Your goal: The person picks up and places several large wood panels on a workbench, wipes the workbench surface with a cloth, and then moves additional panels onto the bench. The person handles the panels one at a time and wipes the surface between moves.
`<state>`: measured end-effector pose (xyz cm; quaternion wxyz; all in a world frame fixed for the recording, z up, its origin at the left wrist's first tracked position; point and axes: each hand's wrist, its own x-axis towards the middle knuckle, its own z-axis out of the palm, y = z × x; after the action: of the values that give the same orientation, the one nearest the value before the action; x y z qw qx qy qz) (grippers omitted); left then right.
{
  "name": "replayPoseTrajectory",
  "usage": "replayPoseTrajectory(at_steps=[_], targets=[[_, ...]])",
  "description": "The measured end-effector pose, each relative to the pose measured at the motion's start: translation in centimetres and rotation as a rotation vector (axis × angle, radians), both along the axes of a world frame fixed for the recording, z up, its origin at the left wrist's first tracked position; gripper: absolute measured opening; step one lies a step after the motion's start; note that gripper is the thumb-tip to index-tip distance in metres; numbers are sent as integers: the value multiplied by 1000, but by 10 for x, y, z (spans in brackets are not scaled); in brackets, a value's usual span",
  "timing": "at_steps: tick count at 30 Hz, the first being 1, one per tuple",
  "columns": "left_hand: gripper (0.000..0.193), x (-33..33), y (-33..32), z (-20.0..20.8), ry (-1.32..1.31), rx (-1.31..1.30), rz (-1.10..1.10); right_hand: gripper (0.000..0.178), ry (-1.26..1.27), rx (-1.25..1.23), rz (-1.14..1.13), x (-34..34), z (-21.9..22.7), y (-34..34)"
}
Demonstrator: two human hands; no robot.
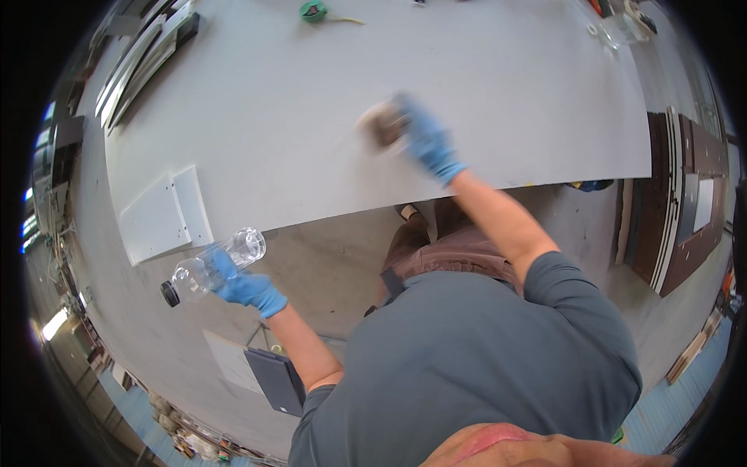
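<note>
In a blue glove, my left hand [243,285] is wrapped round a clear plastic bottle [189,279] with a black cap. The bottle is tilted, cap end to the lower left, just off the near left edge of the table. My right hand [428,138], also gloved in blue, is over the middle of the light grey tabletop [296,148]. It grips a brownish-white cloth [381,127]. Hand and cloth are blurred by motion, so whether the cloth touches the surface is hard to make out.
White panels with small holes [159,222] lie at the table's left edge. Long strips [148,66] are stacked at the far left. A green tape measure [313,11] lies at the far edge, and a clear container [620,29] at the far right. Dark brown panels [677,202] stand right of the table.
</note>
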<state>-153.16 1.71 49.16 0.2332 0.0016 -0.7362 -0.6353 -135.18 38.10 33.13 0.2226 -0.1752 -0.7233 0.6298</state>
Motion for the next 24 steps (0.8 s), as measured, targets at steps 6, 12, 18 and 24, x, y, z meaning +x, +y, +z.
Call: replayPoseTrajectory(at_steps=[6,12,18,24], targets=[[33,-29,-11,-12,-24,-89,-2,52,-762,578,-859,104,-40,219],[34,-69,12,-13,-79,-86,-95,51,-349,1007,-625,-21,-72,169],[23,-110,27,-16,44,-29,-222,44,-76,1116,120,-204,-35,-92],[31,-164,-18,-11,94,-138,-189,19,-36,631,1313,-203,25,-306]])
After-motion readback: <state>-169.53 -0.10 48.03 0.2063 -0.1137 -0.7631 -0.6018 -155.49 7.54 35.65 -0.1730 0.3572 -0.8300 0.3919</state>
